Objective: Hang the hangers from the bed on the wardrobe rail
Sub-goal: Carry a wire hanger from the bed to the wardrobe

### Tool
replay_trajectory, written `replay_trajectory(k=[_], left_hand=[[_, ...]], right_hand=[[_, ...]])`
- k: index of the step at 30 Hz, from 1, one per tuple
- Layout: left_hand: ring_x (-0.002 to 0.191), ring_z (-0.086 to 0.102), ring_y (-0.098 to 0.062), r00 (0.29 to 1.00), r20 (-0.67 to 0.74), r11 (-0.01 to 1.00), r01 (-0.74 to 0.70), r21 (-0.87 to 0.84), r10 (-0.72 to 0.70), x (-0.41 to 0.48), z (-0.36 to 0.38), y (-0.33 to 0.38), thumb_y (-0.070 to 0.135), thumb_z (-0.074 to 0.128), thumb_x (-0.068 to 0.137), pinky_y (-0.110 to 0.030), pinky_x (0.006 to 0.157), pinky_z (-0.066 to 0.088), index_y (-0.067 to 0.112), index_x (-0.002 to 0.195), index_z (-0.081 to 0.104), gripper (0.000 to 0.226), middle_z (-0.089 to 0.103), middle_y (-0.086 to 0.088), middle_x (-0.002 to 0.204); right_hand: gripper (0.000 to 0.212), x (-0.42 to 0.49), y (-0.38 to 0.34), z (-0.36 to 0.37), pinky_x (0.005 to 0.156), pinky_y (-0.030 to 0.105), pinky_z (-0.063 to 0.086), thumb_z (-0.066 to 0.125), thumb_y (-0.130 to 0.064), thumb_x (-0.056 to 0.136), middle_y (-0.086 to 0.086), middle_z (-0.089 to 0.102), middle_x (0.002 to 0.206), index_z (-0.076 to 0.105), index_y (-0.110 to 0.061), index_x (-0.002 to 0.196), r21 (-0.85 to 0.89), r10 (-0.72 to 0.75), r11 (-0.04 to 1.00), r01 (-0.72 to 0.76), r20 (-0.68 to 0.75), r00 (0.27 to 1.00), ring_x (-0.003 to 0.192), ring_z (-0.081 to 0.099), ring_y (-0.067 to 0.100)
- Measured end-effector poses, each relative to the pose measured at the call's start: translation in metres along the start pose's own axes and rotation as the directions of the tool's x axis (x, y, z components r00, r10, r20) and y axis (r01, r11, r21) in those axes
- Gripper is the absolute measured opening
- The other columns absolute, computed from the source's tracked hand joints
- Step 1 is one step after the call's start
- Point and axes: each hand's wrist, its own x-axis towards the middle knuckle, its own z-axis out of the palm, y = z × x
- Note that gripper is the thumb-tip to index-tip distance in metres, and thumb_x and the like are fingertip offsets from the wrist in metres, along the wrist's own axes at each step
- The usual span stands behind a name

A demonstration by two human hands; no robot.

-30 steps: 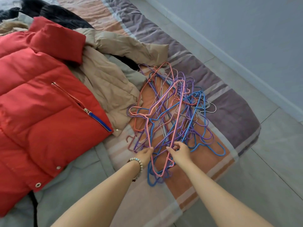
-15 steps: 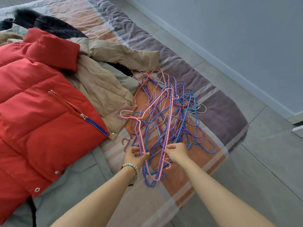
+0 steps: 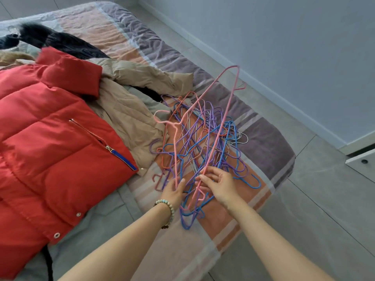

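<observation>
Striped bedding [image 3: 265, 138] lies under your hands. Your left hand [image 3: 173, 191] curls its fingers round one arm of the pink hanger [image 3: 222, 118], and your right hand [image 3: 219, 184] pinches its long bar. It slants up beyond your fingertips, over the tangled hangers [image 3: 203, 147].

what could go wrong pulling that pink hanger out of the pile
The pink hanger, held by the left hand and right hand, is threaded through the tangled hangers; blue and purple hooks may snag and rise with it.
The pile lies near the corner of the bed, so dragged hangers might slide onto the tiled floor.
A hook could catch the tan coat beside it.
</observation>
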Motion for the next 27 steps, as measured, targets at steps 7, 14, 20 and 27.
replay_trajectory(k=[7, 14, 20, 27], left_hand=[[0.053, 0.066, -0.024, 0.945, 0.115, 0.937, -0.276, -0.214, 0.305, -0.068, -0.002, 0.107, 0.026, 0.036, 0.099, -0.03, 0.049, 0.054, 0.012, 0.092, 0.055, 0.025, 0.073, -0.008, 0.079], [0.045, 0.064, -0.021, 0.738, 0.291, 0.792, -0.585, -0.174, 0.609, -0.175, 0.017, 0.256, 0.026, 0.038, 0.098, -0.025, 0.042, 0.052, 0.013, 0.084, 0.054, 0.025, 0.07, -0.011, 0.064], [0.047, 0.064, -0.022, 0.497, 0.498, 0.651, -0.734, -0.196, 0.711, -0.291, 0.058, 0.349, 0.025, 0.038, 0.097, -0.027, 0.048, 0.051, 0.011, 0.078, 0.052, 0.028, 0.066, -0.007, 0.052], [0.058, 0.07, -0.024, 0.131, 0.678, 0.411, -0.871, -0.27, 0.724, -0.46, 0.112, 0.407, 0.03, 0.039, 0.095, -0.026, 0.057, 0.057, 0.012, 0.079, 0.057, 0.03, 0.07, -0.009, 0.06]], right_hand=[[0.013, -0.044, -0.083, -0.011, 0.059, 0.02, 0.057, 0.055, 0.002, 0.09, 0.002, 0.073, 0.072, 0.06, -0.01, 0.088, 0.303, -0.1, 0.941, 0.148, -0.167, 0.981, 0.063, 0.07, 0.011], [0.014, -0.141, -0.225, -0.054, 0.05, 0.018, 0.051, 0.061, -0.018, 0.088, 0.008, 0.069, 0.07, 0.063, -0.003, 0.089, 0.046, -0.288, 0.947, 0.319, -0.322, 0.902, 0.052, 0.063, 0.01], [0.021, -0.275, -0.354, -0.099, 0.069, 0.017, 0.055, 0.06, -0.026, 0.089, -0.002, 0.071, 0.096, 0.06, -0.015, 0.106, -0.158, -0.554, 0.813, 0.56, -0.504, 0.662, 0.083, 0.071, 0.01], [0.027, -0.446, -0.442, -0.145, 0.089, 0.018, 0.051, 0.063, -0.031, 0.087, -0.011, 0.07, 0.102, 0.058, -0.026, 0.113, -0.355, -0.676, 0.703, 0.617, -0.603, 0.423, 0.098, 0.067, 0.004]])
